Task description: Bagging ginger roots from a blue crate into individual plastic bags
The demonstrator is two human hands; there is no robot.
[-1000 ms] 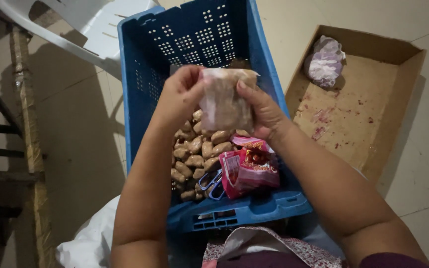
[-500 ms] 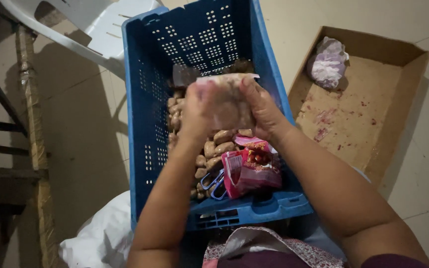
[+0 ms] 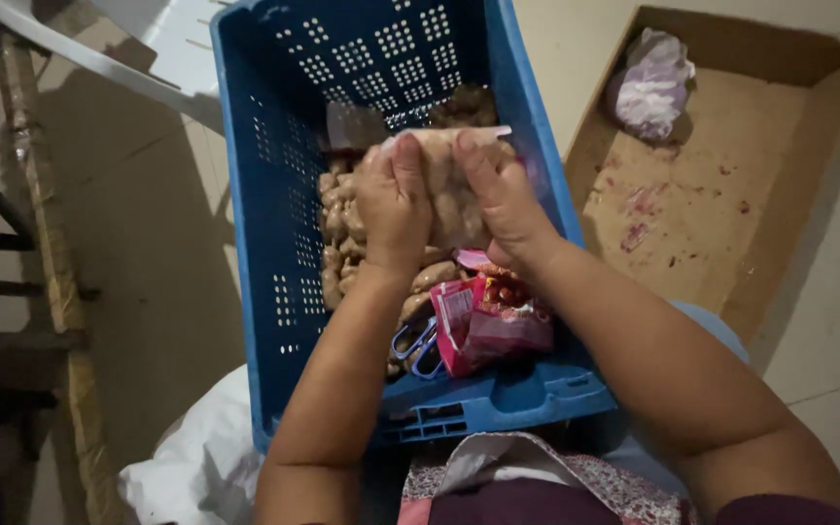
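Clear bag [image 3: 449, 190] upright-tilted, mouth away from body; left hand [image 3: 393, 204], right hand [image 3: 503, 199] fingers pinching sides.

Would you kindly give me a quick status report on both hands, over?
Left hand and right hand both gripping clear filled bag. Bag held above blue crate. Pink packet and scissors lie below, clear of hands.

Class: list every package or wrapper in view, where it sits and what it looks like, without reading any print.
Clear plastic bag: held over the blue crate by left hand and right hand, filled with brown pieces.
Red-pink packet: crate's near end, crumpled, glossy.
Pale purple bag: far corner of the cardboard tray, bunched.
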